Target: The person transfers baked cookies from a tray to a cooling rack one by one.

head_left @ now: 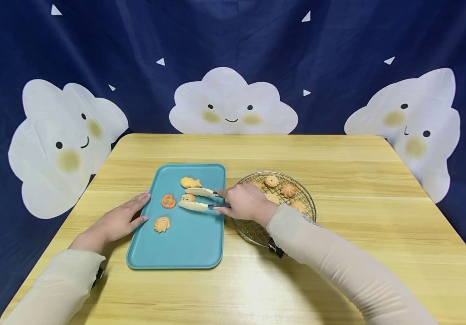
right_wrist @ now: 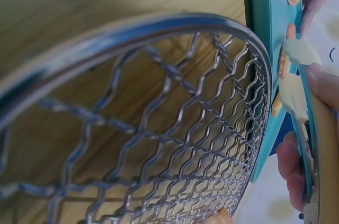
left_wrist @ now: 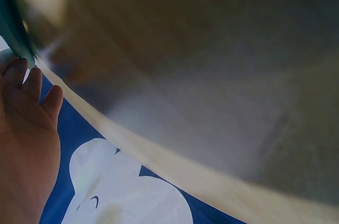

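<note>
In the head view my right hand (head_left: 249, 201) grips a pair of tongs (head_left: 194, 206) with cream tips, held over the right part of a teal tray (head_left: 180, 248). A small cookie (head_left: 188, 197) lies between the tong tips; whether they squeeze it is unclear. Around it on the tray are a fish-shaped cookie (head_left: 191, 182), a pretzel-shaped cookie (head_left: 168, 201) and a swirled cookie (head_left: 162, 224). My left hand (head_left: 115, 221) touches the tray's left rim with its fingers extended. In the right wrist view thumb and fingers hold the tongs (right_wrist: 301, 52).
Right of the tray stands a round wire rack (head_left: 253, 232) with several cookies, such as a flower-shaped one (head_left: 288, 190); my right hand and forearm hide part of it. Both tray and rack are on a wooden table (head_left: 358, 180). Behind hangs a dark blue cloth (head_left: 233, 36) with clouds.
</note>
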The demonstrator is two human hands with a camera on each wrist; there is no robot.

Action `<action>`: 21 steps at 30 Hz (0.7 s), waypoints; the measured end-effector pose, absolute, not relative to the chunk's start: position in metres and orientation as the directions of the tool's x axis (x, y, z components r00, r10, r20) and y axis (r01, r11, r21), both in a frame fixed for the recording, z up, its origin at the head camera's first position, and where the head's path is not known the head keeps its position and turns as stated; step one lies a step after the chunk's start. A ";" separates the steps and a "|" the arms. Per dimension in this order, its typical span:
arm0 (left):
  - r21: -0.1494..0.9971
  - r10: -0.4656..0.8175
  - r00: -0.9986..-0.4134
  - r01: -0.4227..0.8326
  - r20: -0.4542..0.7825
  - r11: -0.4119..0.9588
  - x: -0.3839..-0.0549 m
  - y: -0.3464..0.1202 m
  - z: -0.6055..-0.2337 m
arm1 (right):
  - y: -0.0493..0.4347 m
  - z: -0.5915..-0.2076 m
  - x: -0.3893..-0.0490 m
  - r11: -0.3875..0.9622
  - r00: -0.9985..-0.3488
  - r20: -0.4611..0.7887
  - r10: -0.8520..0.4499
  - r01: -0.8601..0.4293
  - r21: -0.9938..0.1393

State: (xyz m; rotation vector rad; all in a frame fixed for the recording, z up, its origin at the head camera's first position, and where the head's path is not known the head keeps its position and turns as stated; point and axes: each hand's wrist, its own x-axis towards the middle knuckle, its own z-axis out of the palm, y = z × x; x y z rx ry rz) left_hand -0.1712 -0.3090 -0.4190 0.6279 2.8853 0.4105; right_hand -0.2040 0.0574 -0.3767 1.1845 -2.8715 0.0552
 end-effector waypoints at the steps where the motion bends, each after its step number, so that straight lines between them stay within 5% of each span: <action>1: 0.298 0.426 -0.899 0.382 -0.098 0.875 -0.171 -0.309 -0.419 | 0.058 -0.376 -0.204 0.709 -0.710 0.049 -0.702 -0.704 -0.036; 8: 0.296 0.420 -0.902 0.375 -0.104 0.879 -0.170 -0.308 -0.418 | 0.066 -0.372 -0.200 0.702 -0.708 0.127 -0.695 -0.706 -0.091; 21: 0.294 0.414 -0.905 0.370 -0.103 0.882 -0.170 -0.309 -0.418 | 0.084 -0.366 -0.194 0.608 -0.578 0.344 -0.740 -0.794 -0.027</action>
